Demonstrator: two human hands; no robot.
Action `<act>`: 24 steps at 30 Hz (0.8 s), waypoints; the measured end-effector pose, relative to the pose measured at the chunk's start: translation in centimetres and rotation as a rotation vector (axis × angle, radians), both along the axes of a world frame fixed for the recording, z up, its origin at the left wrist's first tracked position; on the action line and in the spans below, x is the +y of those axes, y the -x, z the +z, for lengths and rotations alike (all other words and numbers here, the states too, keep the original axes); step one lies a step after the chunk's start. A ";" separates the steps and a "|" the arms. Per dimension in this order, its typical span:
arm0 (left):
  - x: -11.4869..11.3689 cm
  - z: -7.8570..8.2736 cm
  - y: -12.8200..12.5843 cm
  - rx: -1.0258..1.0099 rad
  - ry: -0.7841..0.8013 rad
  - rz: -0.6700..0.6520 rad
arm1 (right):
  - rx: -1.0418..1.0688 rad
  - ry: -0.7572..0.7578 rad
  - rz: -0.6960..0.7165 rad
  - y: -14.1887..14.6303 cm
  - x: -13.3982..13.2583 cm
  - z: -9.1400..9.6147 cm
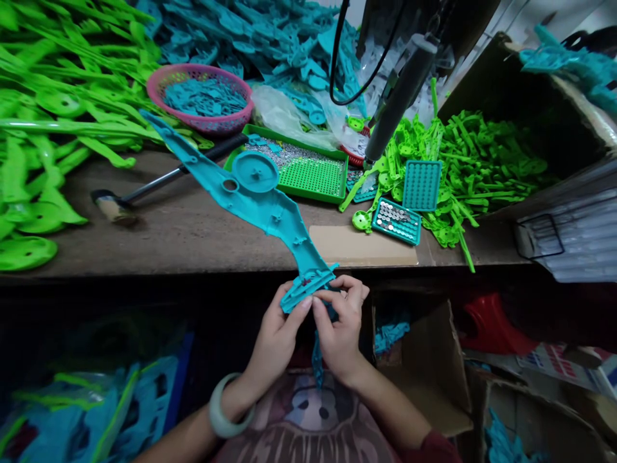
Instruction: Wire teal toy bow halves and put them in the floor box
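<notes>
A long teal plastic part point(255, 186) with a round disc near its middle slants from the table's back left down to my lap. My left hand point(274, 337), a pale bangle on its wrist, pinches the part's near end from the left. My right hand point(340, 328) grips the same end from the right, fingers curled over it. A second thin teal piece point(317, 360) hangs down between my hands; which hand holds it is unclear.
On the wooden table point(193, 231) lie a hammer point(144, 186), a pink basket point(202, 96) of teal bits, a green tray point(299, 168), a small teal tray of metal discs point(396, 220), and heaps of green point(48, 116) and teal parts. Cardboard boxes point(424, 360) stand below right.
</notes>
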State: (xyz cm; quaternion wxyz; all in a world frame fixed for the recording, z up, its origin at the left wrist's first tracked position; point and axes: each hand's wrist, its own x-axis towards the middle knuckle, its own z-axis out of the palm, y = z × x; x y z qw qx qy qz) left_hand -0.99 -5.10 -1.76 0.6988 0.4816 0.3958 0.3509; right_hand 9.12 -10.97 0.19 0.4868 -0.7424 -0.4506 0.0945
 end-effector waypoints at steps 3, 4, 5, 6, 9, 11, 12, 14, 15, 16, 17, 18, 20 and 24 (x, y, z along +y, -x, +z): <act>0.3 0.3 -0.3 0.029 -0.018 0.010 | -0.111 -0.060 0.017 -0.9 0.3 0.7; 0.4 0.5 -0.5 0.048 -0.036 0.006 | -0.149 -0.070 0.008 -1.3 0.5 1.1; 0.5 0.7 -0.6 0.068 -0.056 0.001 | -0.186 -0.065 0.008 -1.7 0.9 1.6; 0.6 0.9 -0.6 0.085 -0.076 -0.003 | -0.219 -0.045 0.026 -2.1 1.3 2.0; 0.7 1.2 -0.7 0.106 -0.134 -0.010 | -0.274 0.047 0.140 -2.8 2.7 3.2; 0.7 1.2 -0.7 0.106 -0.162 -0.014 | -0.275 0.088 0.185 -2.9 3.5 3.7; 0.7 1.1 -0.7 0.107 -0.173 -0.012 | -0.267 0.105 0.191 -2.8 3.7 3.8; 0.7 1.1 -0.7 0.113 -0.189 -0.010 | -0.227 0.136 0.192 -2.7 4.1 3.7; 0.8 1.1 -0.7 0.114 -0.193 -0.014 | -0.200 0.151 0.195 -2.6 4.1 3.6; 0.8 1.1 -0.7 0.112 -0.198 -0.019 | -0.172 0.159 0.195 -2.6 4.1 3.4; 0.9 1.1 -0.8 0.111 -0.198 -0.028 | -0.146 0.158 0.192 -2.7 4.1 3.3; 0.9 1.1 -0.8 0.112 -0.194 -0.038 | -0.123 0.142 0.184 -2.9 4.1 3.2; 0.9 1.0 -0.9 0.123 -0.171 -0.043 | -0.100 0.068 0.130 -3.6 4.1 3.2; 0.7 0.5 -1.3 0.077 -0.067 -0.033 | -0.121 -0.112 0.011 -5.5 4.3 3.6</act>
